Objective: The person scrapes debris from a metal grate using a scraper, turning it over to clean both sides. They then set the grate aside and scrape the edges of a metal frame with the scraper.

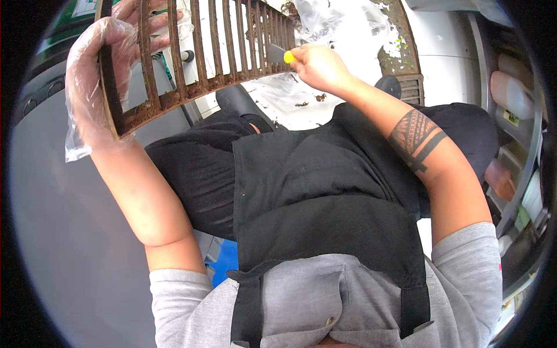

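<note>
A rusty, grease-caked metal grate [191, 64] with many parallel bars is held up in front of me. My left hand [101, 69], inside a clear plastic glove, grips the grate's left end. My right hand [319, 66] is bare and closed on a scraper with a yellow handle [288, 57]; its metal blade lies against the bars at the grate's right end. I wear a black apron over a grey shirt, and a tattoo band circles my right forearm.
Below the grate lies a white surface [301, 98] strewn with dark scrapings and crumpled clear plastic [342, 23]. A grey surface [64, 232] fills the left. Shelves with containers [513, 95] run along the right edge. A floor drain [412, 87] sits near my right arm.
</note>
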`<state>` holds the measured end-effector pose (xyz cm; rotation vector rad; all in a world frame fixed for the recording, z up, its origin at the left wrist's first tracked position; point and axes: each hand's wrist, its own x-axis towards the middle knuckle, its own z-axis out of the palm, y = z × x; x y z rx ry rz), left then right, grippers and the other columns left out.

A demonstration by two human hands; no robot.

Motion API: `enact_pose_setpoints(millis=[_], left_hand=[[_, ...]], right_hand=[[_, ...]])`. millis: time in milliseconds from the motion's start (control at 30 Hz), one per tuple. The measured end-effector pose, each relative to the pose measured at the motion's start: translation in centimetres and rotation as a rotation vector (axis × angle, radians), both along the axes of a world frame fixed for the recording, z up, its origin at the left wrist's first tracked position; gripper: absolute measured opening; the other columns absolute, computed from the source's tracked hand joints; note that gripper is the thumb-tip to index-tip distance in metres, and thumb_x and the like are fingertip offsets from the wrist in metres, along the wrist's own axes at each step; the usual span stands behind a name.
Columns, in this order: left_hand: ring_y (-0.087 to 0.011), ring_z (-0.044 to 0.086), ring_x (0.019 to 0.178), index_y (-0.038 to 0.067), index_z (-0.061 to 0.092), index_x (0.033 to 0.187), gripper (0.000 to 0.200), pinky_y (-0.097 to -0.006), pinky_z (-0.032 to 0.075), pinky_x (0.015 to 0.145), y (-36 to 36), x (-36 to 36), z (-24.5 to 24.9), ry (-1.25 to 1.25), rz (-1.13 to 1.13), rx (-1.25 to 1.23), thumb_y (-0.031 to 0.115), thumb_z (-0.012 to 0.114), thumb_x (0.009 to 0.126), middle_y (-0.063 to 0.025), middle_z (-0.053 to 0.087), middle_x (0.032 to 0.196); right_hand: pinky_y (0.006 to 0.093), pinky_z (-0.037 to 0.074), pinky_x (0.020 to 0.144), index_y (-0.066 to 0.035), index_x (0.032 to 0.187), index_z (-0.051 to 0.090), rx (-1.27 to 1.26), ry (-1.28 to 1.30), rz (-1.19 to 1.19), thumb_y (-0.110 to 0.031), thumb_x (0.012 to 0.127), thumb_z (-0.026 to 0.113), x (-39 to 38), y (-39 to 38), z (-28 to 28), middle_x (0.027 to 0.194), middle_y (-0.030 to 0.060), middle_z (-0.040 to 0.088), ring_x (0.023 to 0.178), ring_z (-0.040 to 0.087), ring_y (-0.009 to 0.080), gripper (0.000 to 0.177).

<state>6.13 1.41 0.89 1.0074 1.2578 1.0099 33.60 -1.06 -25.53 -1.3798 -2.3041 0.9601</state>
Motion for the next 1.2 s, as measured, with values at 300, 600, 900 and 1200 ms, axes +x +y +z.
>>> enact_pose_setpoints(millis=[300, 600, 900, 1200], left_hand=[[-0.0336, 0.066, 0.108, -0.018, 0.058, 0.121, 0.044, -0.0404, 0.053, 0.093, -0.4, -0.7, 0.3, 0.271, 0.231, 0.021, 0.011, 0.055, 0.088, -0.0278, 0.058, 0.135], [-0.0256, 0.062, 0.096, -0.020, 0.053, 0.128, 0.051, -0.0392, 0.052, 0.091, 0.4, -1.6, 0.6, 0.185, 0.104, 0.007, 0.010, 0.055, 0.088, -0.0288, 0.056, 0.139], [-0.0176, 0.058, 0.084, -0.023, 0.047, 0.136, 0.059, -0.0380, 0.051, 0.089, 0.7, -2.7, 0.5, 0.141, 0.102, -0.001, 0.010, 0.056, 0.088, -0.0299, 0.054, 0.143], [-0.0402, 0.057, 0.130, -0.015, 0.039, 0.149, 0.077, -0.0453, 0.045, 0.107, 0.9, -2.2, 0.9, 0.228, 0.027, -0.023, 0.024, 0.055, 0.085, -0.0305, 0.047, 0.152]], right_hand=[[0.0462, 0.056, 0.081, -0.001, 0.101, 0.070, -0.013, -0.107, 0.182, -0.018, 0.093, 0.062, -0.1, -0.9, -0.5, 0.093, 0.0161, 0.069, 0.089, 0.068, 0.0376, 0.021], [0.0329, 0.051, 0.062, -0.005, 0.118, 0.076, -0.593, 0.342, 0.047, -0.018, 0.092, 0.068, 0.5, 1.0, -5.5, 0.086, 0.0046, 0.073, 0.067, 0.064, 0.0165, 0.030], [0.0290, 0.042, 0.050, -0.001, 0.112, 0.077, -1.295, 0.294, -0.083, -0.014, 0.094, 0.066, 0.8, 4.1, -1.0, 0.072, 0.0040, 0.065, 0.055, 0.053, 0.0114, 0.025], [0.0418, 0.054, 0.078, -0.005, 0.109, 0.078, -0.070, -0.048, 0.161, -0.027, 0.096, 0.066, -1.8, 1.8, 2.4, 0.090, 0.0168, 0.075, 0.078, 0.070, 0.0306, 0.028]])
